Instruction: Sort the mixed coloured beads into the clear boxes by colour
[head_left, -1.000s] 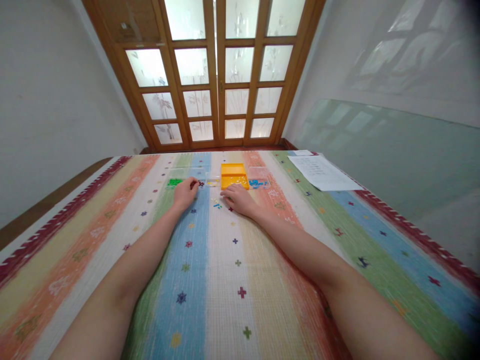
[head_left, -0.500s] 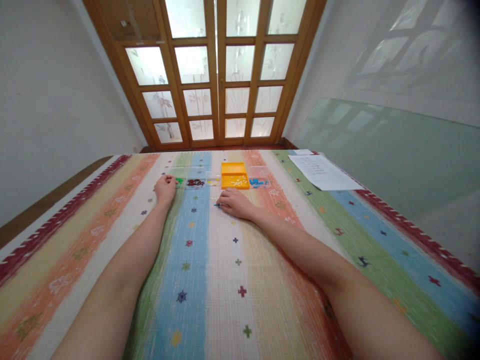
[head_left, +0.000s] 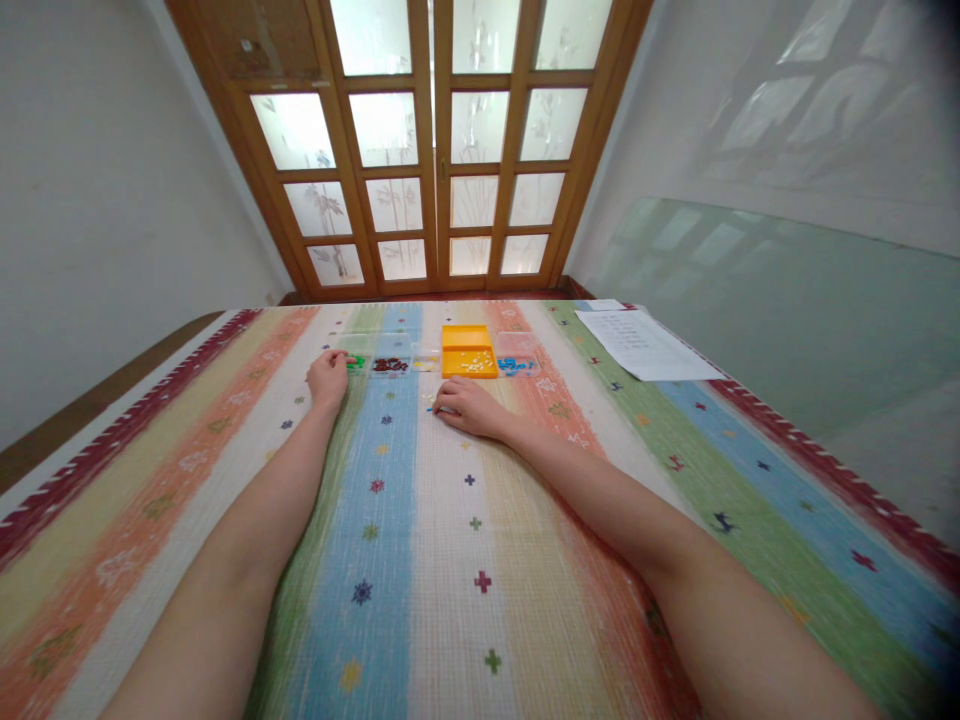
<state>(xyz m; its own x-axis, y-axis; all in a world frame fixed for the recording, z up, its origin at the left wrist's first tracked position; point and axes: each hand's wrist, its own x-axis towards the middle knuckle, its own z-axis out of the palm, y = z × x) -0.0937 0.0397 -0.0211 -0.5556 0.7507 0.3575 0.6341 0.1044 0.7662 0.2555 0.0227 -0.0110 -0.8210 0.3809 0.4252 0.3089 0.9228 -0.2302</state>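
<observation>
My left hand (head_left: 328, 378) rests at the left end of a row of small boxes, its fingers bent together at the small green pieces (head_left: 355, 362). What its fingertips hold, if anything, is too small to make out. Lower and further right, my right hand (head_left: 466, 405) lies low over the white stripe of the cloth, fingers curled. A small blue piece (head_left: 430, 409) pokes out at its fingertips. Just above that piece are tiny pale bits (head_left: 427, 398), partly blurred. Behind the right hand stands an open orange box (head_left: 469, 336) with white pieces in its front half.
Between the green pieces and the orange box sit clear boxes of dark brown pieces (head_left: 391, 365) and yellow pieces (head_left: 426, 364). Blue pieces (head_left: 516, 366) fill another clear box on the right. Printed paper (head_left: 645, 345) lies on the striped tablecloth (head_left: 450, 600).
The fingertips of my left hand have shifted slightly at the green pieces. My right hand stays nearly in place with the blue piece.
</observation>
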